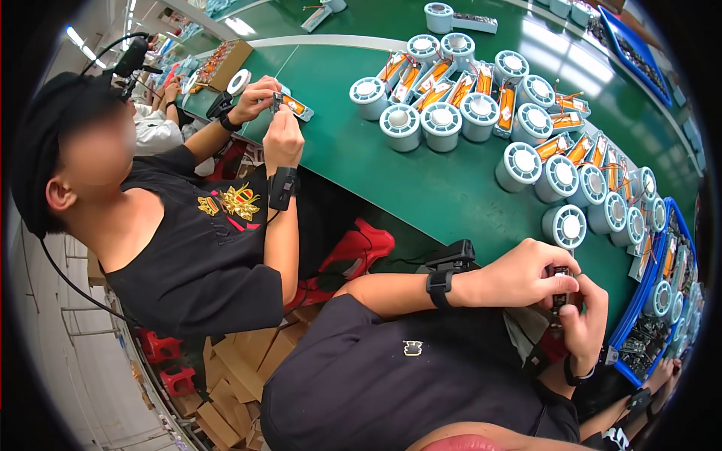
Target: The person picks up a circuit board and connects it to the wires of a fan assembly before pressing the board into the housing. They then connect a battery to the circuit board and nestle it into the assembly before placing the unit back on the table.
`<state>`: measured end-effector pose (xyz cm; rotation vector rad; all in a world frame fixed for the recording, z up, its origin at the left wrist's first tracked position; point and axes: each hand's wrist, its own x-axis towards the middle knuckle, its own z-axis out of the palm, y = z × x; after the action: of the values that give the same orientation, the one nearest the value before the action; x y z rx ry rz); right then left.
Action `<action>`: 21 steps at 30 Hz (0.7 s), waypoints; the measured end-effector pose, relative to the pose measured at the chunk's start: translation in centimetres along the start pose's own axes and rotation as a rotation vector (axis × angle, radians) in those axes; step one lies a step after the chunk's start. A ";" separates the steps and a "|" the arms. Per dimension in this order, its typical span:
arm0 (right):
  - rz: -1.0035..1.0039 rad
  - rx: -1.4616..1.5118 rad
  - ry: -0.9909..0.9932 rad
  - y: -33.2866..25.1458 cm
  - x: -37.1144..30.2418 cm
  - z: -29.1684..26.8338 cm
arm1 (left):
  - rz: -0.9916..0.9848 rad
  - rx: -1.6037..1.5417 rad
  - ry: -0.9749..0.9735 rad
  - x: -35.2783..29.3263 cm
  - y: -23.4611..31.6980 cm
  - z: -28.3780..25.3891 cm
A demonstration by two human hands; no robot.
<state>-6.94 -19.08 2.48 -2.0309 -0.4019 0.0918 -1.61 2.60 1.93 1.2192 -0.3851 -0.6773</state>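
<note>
Both hands, left hand [519,274] and right hand [587,319], grasping small dark circuit board [559,289] above bench [421,188] edge. Many white fan housings [441,120] with orange batteries [506,107] already lined up; blue tray [639,316] of boards remaining.

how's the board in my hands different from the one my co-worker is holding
Your board is small and dark, almost hidden between your left hand and right hand; the co-worker's piece is longer, shows orange, and sticks out past the fingers. Yours is off the table edge, near your lap; theirs is over the green top. Both are gripped in two hands.
</note>
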 end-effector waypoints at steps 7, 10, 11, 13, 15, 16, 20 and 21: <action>0.231 -0.065 -0.038 -0.8 1.4 -0.4 | 0.376 0.826 0.096 0.5 1.1 -0.1; 0.430 -0.006 -0.064 -3.5 1.7 -1.7 | 0.591 1.173 0.127 1.0 1.9 -0.5; 0.423 -0.006 -0.069 -4.0 2.1 -2.1 | 0.766 1.296 0.121 1.9 1.8 -1.0; 0.348 -0.148 -0.186 -4.8 2.7 -2.8 | 0.944 1.413 0.104 3.1 1.3 -1.5; 0.323 -0.215 -0.236 -4.6 2.6 -3.0 | 1.010 1.420 0.024 4.2 0.3 -1.9; 0.187 -0.339 -0.222 -4.4 2.5 -3.0 | 1.040 1.426 -0.015 4.5 0.0 -2.1; -0.024 -0.608 -0.156 -3.6 1.8 -2.4 | 1.011 1.348 -0.071 5.7 -1.4 -2.8; 0.034 -0.642 -0.111 -3.3 1.6 -2.2 | 1.008 1.340 -0.079 6.0 -1.6 -2.7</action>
<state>-5.70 -19.03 6.64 -2.6739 -0.5114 0.1060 4.05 0.32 -0.89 1.9311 -1.5316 0.5652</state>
